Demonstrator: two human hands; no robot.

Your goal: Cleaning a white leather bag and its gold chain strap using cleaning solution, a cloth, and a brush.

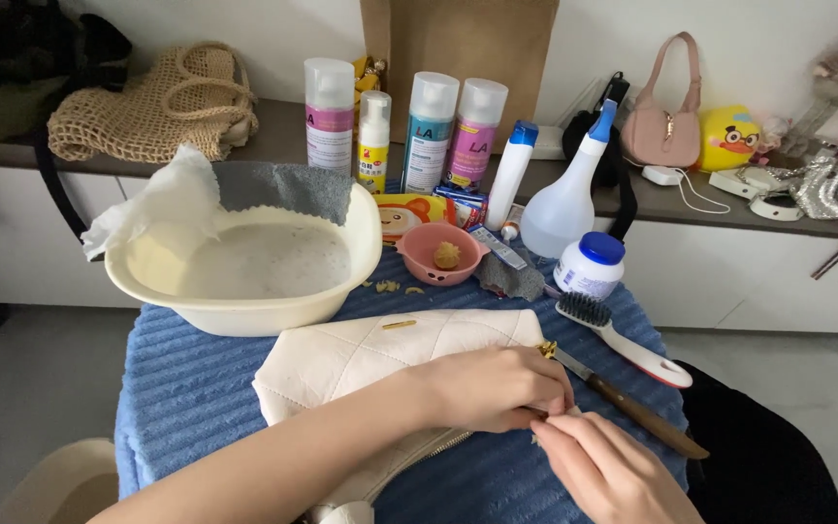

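I am pressing my left hand (497, 388) down on the white quilted bag (361, 364), fingers curled narrow and pinching at the bag's right edge, beside its small gold fitting (546, 348). My right hand (608, 471) is coming in from below the bag's right corner, its fingertips (547, 430) drawn close together and touching my left fingers; I cannot tell whether anything small is sitting between them.

The bag is lying flat on the blue ribbed cloth (186, 388) that is covering the desk, with its zipper (429, 448) running along the near edge under my left forearm. Just right of the bag, a knife with a brown handle (632, 408) is lying on the cloth, its blade pointing toward the gold fitting. Beyond the knife, further right of the bag, a white brush with dark bristles (618, 338) is resting.

Behind the bag, a cream basin (244, 267) of cloudy water is standing, with a white cloth (162, 204) and a grey cloth (288, 186) draped over its far rim. Right of the basin, behind the bag, a small pink bowl (441, 254) is holding a yellowish lump. A white jar with a blue lid (591, 264) and a clear spray bottle (567, 199) are standing behind the brush.
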